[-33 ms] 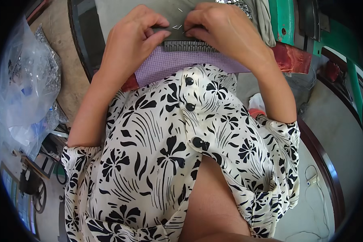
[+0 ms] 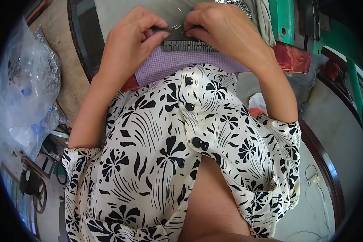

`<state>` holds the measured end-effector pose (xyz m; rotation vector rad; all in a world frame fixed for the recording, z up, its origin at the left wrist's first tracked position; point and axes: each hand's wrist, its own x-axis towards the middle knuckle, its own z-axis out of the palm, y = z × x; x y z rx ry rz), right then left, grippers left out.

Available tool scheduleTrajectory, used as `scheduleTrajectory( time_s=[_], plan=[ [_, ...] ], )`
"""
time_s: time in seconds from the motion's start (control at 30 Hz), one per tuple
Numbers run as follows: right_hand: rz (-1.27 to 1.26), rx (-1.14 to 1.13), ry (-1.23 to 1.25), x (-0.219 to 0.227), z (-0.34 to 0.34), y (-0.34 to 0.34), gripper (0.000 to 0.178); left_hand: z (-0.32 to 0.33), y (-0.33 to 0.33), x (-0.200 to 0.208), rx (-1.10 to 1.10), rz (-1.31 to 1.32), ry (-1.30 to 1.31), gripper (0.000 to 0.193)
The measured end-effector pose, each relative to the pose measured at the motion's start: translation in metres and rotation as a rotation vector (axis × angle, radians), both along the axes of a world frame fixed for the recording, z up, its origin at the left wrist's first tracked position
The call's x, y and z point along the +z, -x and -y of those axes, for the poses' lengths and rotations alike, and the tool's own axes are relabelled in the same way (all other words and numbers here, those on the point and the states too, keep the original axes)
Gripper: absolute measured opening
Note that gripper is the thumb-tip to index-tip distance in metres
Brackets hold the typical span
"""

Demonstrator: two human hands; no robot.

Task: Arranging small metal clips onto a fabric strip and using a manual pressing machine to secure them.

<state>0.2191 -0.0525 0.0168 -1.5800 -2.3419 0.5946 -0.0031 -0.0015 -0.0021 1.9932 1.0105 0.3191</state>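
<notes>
Left hand [image 2: 135,38] pinches the dark comb-like strip [image 2: 189,45] at its nine o'clock end, seemingly steadying it; right hand [image 2: 222,28] is closed narrowly on a small metal pin [image 2: 176,27] just above it; the strip lies at twelve o'clock on a lilac cloth pad [image 2: 181,62]; a clear plastic bag [image 2: 24,88] sits at nine o'clock.

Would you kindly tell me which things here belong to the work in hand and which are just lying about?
In use:
- left hand and right hand, pinching small metal pins
- dark comb-like strip
- lilac checked cloth

Lying about:
- clear plastic bag of metal bits
- red cloth
- green machine frame
- white cable
</notes>
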Motion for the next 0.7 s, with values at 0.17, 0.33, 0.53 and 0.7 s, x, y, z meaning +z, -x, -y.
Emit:
scheduleTrajectory(
  time_s=[0.17,0.33,0.53,0.7],
  plan=[
    [0.066,0.039,0.028,0.0,-0.001,-0.004,0.012,0.02,0.015,-0.005,-0.009,0.185,-0.114,0.027],
    [-0.285,-0.186,0.452,0.022,-0.01,-0.023,0.011,0.027,0.011,-0.012,-0.009,0.152,-0.159,0.029],
    [-0.735,-0.49,0.448,-0.008,0.006,-0.018,0.006,0.026,0.002,-0.014,-0.048,0.138,-0.166,0.028],
    [-0.819,-0.428,0.452,-0.012,0.013,-0.005,0.013,0.015,0.007,-0.012,0.045,0.242,0.045,0.025]
  ],
)
